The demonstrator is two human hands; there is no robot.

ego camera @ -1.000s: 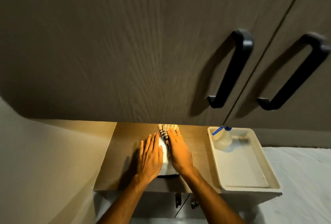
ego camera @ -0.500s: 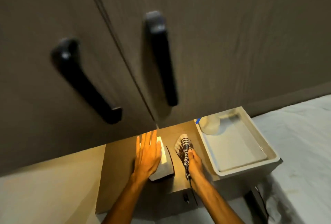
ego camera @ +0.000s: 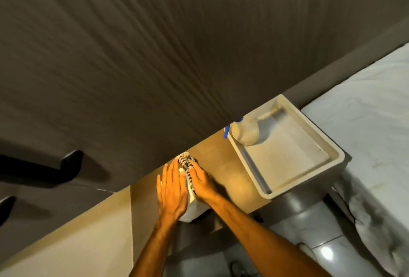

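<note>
A folded white cloth lies on the wooden shelf top under the overhead cabinet. A black-and-white checked cloth lies on it, its far end sticking out past my fingers. My left hand lies flat on the left side of the stack, fingers straight. My right hand lies flat on the right side, pressing the checked cloth down. The two hands nearly touch side by side.
A cream plastic tray stands at the right end of the shelf, holding a translucent spray bottle with a blue trigger. Dark cabinet doors with black handles hang overhead. A white bed lies to the right.
My right hand, which held the checked cloth apart from the white one half a second ago, has come back beside my left hand and now presses it flat on the stack. The camera swung.
</note>
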